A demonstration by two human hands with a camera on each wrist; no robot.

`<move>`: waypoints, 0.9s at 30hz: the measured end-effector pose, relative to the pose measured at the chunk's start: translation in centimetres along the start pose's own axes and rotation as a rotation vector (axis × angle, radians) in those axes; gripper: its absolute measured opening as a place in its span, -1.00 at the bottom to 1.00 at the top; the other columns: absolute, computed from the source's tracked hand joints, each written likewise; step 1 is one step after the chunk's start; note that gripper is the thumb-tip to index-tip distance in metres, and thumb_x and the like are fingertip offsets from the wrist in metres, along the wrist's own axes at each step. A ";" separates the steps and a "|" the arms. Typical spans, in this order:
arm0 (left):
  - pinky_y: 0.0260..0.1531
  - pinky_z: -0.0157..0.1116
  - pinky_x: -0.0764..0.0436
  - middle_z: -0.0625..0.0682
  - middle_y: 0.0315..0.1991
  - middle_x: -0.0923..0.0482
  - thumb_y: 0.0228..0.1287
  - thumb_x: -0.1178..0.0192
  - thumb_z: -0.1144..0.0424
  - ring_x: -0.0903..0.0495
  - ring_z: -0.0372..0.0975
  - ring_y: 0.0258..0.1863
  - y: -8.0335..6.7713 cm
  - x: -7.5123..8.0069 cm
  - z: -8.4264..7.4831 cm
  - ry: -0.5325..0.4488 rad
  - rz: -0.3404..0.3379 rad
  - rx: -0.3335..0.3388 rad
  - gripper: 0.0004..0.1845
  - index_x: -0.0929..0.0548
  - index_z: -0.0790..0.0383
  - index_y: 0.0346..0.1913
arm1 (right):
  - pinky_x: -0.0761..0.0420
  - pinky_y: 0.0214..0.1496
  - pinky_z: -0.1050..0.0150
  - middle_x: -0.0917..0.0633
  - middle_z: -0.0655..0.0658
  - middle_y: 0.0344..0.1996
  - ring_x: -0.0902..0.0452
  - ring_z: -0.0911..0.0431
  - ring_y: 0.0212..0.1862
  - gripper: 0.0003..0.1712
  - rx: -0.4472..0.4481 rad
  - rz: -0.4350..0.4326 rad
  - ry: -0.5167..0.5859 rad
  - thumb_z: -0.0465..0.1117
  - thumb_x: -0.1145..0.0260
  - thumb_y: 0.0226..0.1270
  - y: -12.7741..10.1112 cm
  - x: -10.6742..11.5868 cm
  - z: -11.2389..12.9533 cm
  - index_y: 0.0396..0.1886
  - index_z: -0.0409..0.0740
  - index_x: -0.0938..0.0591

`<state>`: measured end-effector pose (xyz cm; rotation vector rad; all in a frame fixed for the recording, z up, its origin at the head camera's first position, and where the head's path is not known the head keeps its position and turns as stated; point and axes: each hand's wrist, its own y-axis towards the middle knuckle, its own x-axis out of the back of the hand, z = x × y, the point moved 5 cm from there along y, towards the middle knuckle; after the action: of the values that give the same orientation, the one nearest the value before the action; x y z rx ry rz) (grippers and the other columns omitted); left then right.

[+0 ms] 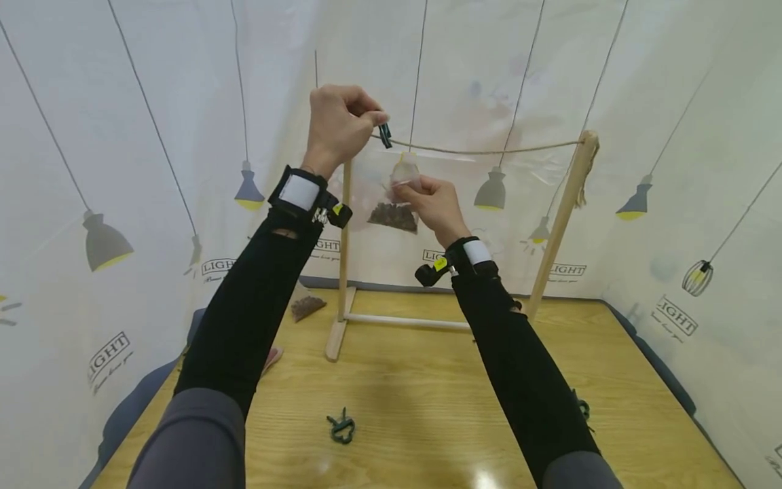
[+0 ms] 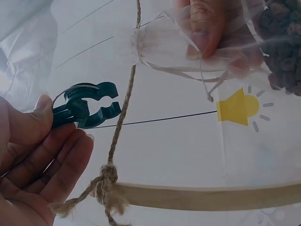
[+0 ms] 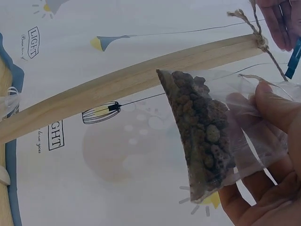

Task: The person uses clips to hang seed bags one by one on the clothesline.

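Between thumb and fingers, my left hand (image 1: 342,125) pinches a dark green plastic spring clip (image 2: 80,106) by its handles. The clip's mouth is spread and faces the twine (image 2: 124,103), right beside it. My right hand (image 1: 436,207) grips a sheer drawstring bag (image 3: 202,132) by its gathered upper part. Dark brown pebbles fill the bag's lower end. In the left wrist view, the bag's top edge (image 2: 137,44) overlaps the twine, with the drawstring hanging loose near my right fingers (image 2: 207,26).
The twine is tied between wooden posts (image 1: 559,224) on a stand with a pale bottom bar (image 1: 409,321). Another pebble bag (image 1: 307,307) lies by the left foot. One green clip (image 1: 342,429) lies on the table (image 1: 415,380); another (image 1: 583,409) is partly behind my right sleeve.
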<state>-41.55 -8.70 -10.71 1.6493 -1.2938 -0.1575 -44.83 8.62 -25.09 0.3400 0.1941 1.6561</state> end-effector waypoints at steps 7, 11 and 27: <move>-0.37 -0.49 -0.52 0.12 -0.29 -0.81 0.35 -0.37 0.24 -0.56 -0.41 -0.50 0.5 -0.2 0.0 0.007 0.007 0.000 -0.86 -0.84 0.25 -0.24 | -0.71 0.06 0.21 -0.85 -0.08 -0.15 -0.77 0.14 -0.06 -0.66 0.003 -0.011 0.001 -0.06 -0.43 0.41 0.8 -0.4 0.6 0.06 -0.12 -0.78; -0.41 -0.48 -0.51 0.12 -0.31 -0.81 0.35 -0.37 0.25 -0.56 -0.39 -0.52 0.5 -0.4 0.1 0.012 0.022 0.011 -0.87 -0.84 0.25 -0.25 | -0.72 0.07 0.20 -0.85 -0.08 -0.15 -0.77 0.14 -0.06 -0.65 0.009 -0.014 0.001 -0.03 -0.44 0.40 1.2 -0.7 0.8 0.06 -0.11 -0.78; -0.44 -0.42 -0.50 0.13 -0.33 -0.78 0.36 -0.36 0.23 -0.55 -0.31 -0.50 0.5 -0.7 0.5 0.043 0.100 0.031 -0.85 -0.85 0.23 -0.21 | -0.67 0.01 0.23 -0.86 0.01 -0.24 -0.77 0.14 -0.07 -0.69 0.006 -0.032 0.050 -0.05 -0.44 0.39 1.9 -1.2 1.4 0.01 -0.10 -0.79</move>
<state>-42.49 -8.45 -10.93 1.6018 -1.3487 -0.0417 -46.05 7.11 -23.25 0.2985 0.2413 1.6339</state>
